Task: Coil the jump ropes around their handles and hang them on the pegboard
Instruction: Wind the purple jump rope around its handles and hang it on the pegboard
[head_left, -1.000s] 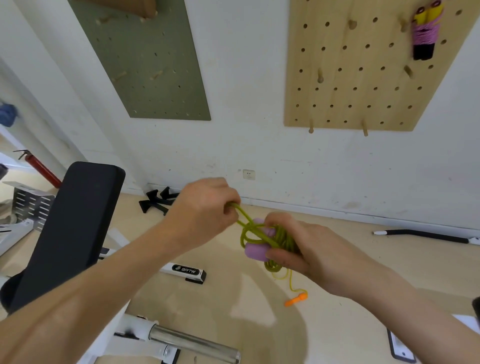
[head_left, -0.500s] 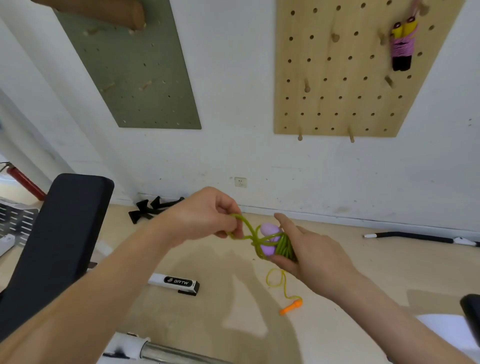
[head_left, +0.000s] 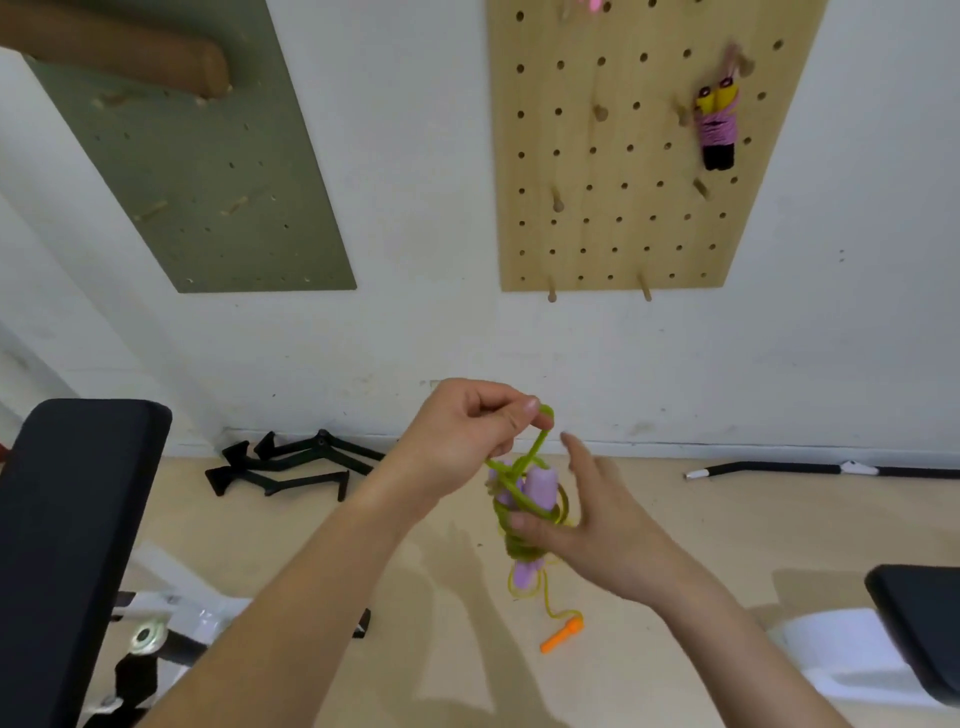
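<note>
Head view: open floor runs from the black bench pad at left to the wall, where the wooden pegboard carries a pink coiled rope near its right edge. Below the board's lower edge, the right hand grips the green jump rope, which is wound round its lilac handles. The left hand pinches a loop of it just above.

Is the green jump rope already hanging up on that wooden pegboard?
No, the left hand and right hand hold the green jump rope below the wooden pegboard, where a pink-wound rope hangs.

Gym fittings, floor level
Black bench pad, 8 o'clock; black folded stands by the wall, 8 o'clock, further in; black bar, 4 o'clock.
</note>
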